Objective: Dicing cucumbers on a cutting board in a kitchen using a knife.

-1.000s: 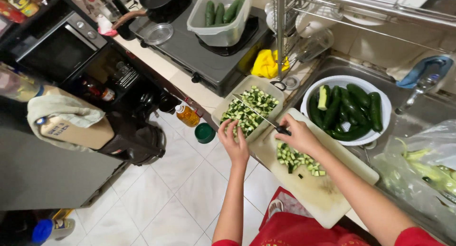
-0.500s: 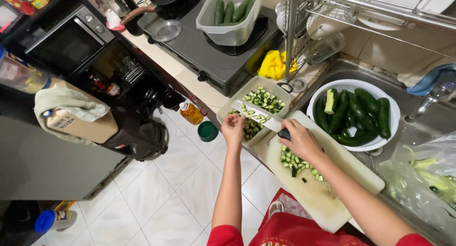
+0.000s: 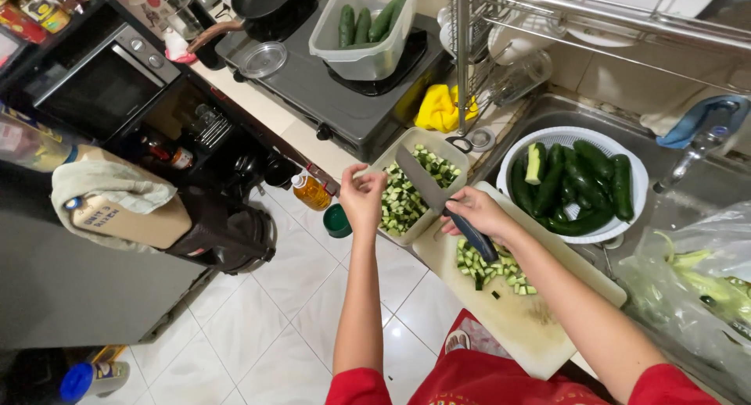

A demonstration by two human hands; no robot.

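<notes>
Cutting board [image 3: 540,327] edge beside knife [image 3: 426,188]

Knife: long grey metal blade [image 3: 420,179], dull sheen; dark plastic handle.
Board: white matt plastic cutting board [image 3: 540,327], scuffed.
Tub, 12 o'clock: clear glossy plastic tub [image 3: 361,55].
Colander: white slotted plastic colander [image 3: 637,188].

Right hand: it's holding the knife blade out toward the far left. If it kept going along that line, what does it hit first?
Likely the diced cucumber in the rectangular tub: the knife in the right hand already hangs over it. Height above the pieces is unclear. The left hand sits beside that line, at the tub's near edge.
</notes>
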